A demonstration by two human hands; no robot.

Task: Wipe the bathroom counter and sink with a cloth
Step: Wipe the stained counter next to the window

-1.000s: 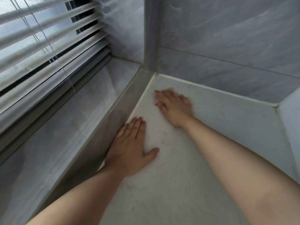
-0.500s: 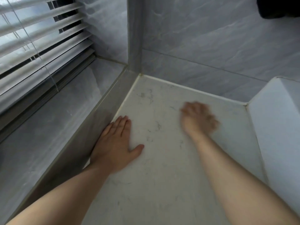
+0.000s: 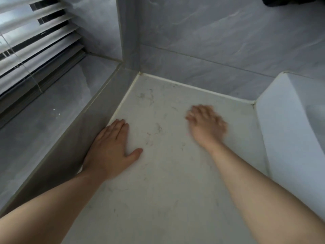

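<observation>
Left hand (image 3: 112, 147) flat, fingers straight, thumb out — right hand (image 3: 207, 125) blurred, palm down.

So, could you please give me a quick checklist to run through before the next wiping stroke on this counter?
1. Left hand braced flat on the counter: ok.
2. Right hand holding a cloth: cannot tell; the hand is blurred and no cloth shows.
3. Counter clean: not ok; dark hairs and specks lie between the hands.
4. Path toward the sink free of objects: ok.
5. Back corner of the counter wiped: cannot tell; the grey marks there could be dirt or veining.
</observation>
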